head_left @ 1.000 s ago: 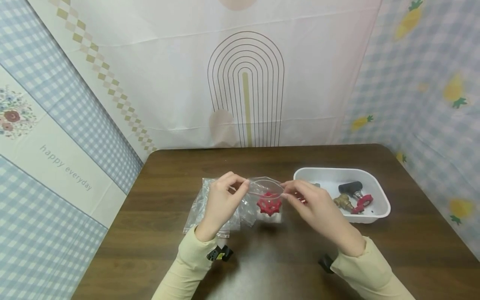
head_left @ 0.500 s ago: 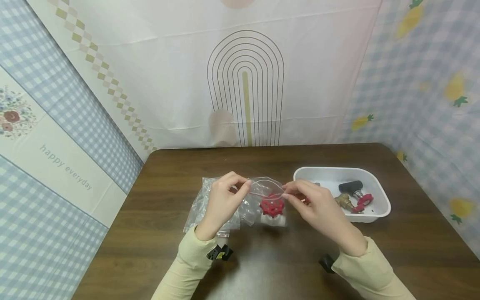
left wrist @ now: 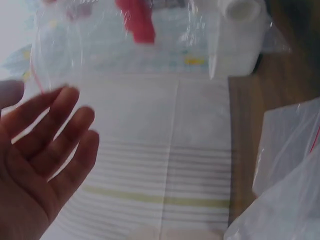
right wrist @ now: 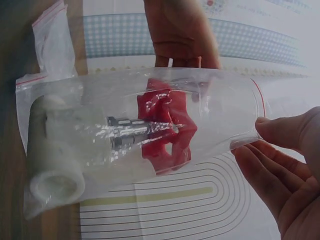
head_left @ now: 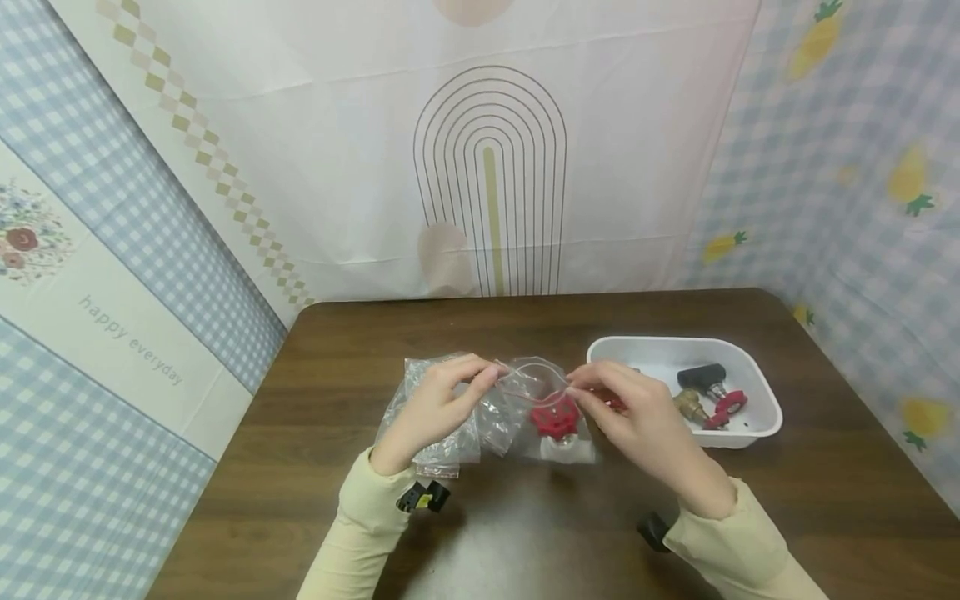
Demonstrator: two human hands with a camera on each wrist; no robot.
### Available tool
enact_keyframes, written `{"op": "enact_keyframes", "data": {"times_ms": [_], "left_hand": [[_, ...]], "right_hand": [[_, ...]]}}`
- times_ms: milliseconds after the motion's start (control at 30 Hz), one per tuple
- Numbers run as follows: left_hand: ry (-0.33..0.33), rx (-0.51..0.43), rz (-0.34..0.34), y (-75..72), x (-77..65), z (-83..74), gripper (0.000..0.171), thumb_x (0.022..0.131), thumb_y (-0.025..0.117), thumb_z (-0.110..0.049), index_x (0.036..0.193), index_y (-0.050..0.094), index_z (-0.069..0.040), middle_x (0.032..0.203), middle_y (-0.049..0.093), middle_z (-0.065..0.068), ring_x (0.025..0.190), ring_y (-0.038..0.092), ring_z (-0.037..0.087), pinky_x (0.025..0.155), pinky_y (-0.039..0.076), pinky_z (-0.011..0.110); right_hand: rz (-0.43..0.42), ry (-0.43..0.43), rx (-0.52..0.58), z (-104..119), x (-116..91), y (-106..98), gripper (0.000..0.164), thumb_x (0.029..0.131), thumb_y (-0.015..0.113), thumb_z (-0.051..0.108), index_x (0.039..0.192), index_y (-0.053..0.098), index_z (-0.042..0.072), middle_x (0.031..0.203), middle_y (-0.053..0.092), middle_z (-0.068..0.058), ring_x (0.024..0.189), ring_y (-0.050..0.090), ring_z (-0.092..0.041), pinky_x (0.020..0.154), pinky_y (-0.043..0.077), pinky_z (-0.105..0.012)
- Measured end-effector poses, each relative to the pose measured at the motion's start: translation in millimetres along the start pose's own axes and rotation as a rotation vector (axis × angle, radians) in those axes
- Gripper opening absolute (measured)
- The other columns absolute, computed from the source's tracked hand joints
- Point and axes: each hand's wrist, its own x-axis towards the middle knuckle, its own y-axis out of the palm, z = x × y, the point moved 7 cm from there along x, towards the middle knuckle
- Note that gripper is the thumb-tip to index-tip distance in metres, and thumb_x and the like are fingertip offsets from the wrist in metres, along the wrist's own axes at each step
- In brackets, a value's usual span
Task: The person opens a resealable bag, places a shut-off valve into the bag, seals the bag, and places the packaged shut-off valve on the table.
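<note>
A clear zip bag [head_left: 525,433] hangs between both hands, its mouth spread into a loop. Inside is a stop valve with a red handwheel [right wrist: 167,125], a metal stem [right wrist: 127,132] and a white pipe body [right wrist: 60,150]. The left hand [head_left: 442,400] pinches the left side of the bag's mouth between thumb and forefinger, its other fingers loosely bent in the left wrist view. On the right side of the mouth, the right hand [head_left: 637,408] pinches the rim with thumb and fingertips. The valve sits low in the bag, wheel toward the mouth.
More clear zip bags [head_left: 457,446] lie flat on the wooden table [head_left: 337,333], partly under the left hand. At the right stands a white tray [head_left: 768,400] holding a black-handled part [head_left: 701,375], a brass valve [head_left: 688,404] and red handwheels [head_left: 727,404]. Patterned cloth [head_left: 337,167] hangs behind.
The bag with the valve has swung a little to the right and lower. The left hand has tilted and dropped slightly, and the bag's mouth looks rounder. The right hand stays nearly in place.
</note>
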Motion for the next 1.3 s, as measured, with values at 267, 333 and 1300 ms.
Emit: {"op": "enact_keyframes", "data": {"times_ms": [267, 333, 1300], "left_hand": [[0.082, -0.069, 0.091, 0.6, -3.4, -0.8, 0.022, 0.096, 0.071, -0.016, 0.117, 0.073, -0.010, 0.106, 0.072, -0.004, 0.099, 0.066, 0.009, 0.090, 0.055, 0.030], [0.104, -0.074, 0.076, 1.5, -2.3, -1.9, 0.020, 0.096, 0.070, -0.015, 0.115, 0.073, -0.010, 0.105, 0.072, -0.003, 0.099, 0.066, 0.010, 0.089, 0.055, 0.030], [0.189, -0.056, -0.178, -11.9, -3.1, -14.3, 0.006, 0.092, 0.071, -0.005, 0.090, 0.075, -0.010, 0.083, 0.070, -0.002, 0.079, 0.065, 0.012, 0.073, 0.055, 0.030]], "right_hand": [[-0.021, -0.032, 0.032, 7.6, 0.8, -6.0, 0.024, 0.081, 0.081, -0.001, 0.099, 0.072, 0.013, 0.102, 0.072, 0.003, 0.088, 0.064, -0.009, 0.074, 0.052, -0.018], [-0.028, -0.040, 0.041, 7.9, 0.8, -6.5, 0.025, 0.080, 0.081, -0.002, 0.099, 0.072, 0.013, 0.101, 0.072, 0.002, 0.089, 0.065, -0.009, 0.075, 0.053, -0.017], [0.053, 0.028, -0.073, -22.3, -9.1, -4.6, 0.026, 0.080, 0.082, 0.002, 0.099, 0.072, 0.017, 0.097, 0.072, 0.008, 0.081, 0.066, -0.006, 0.073, 0.053, -0.015]]}}
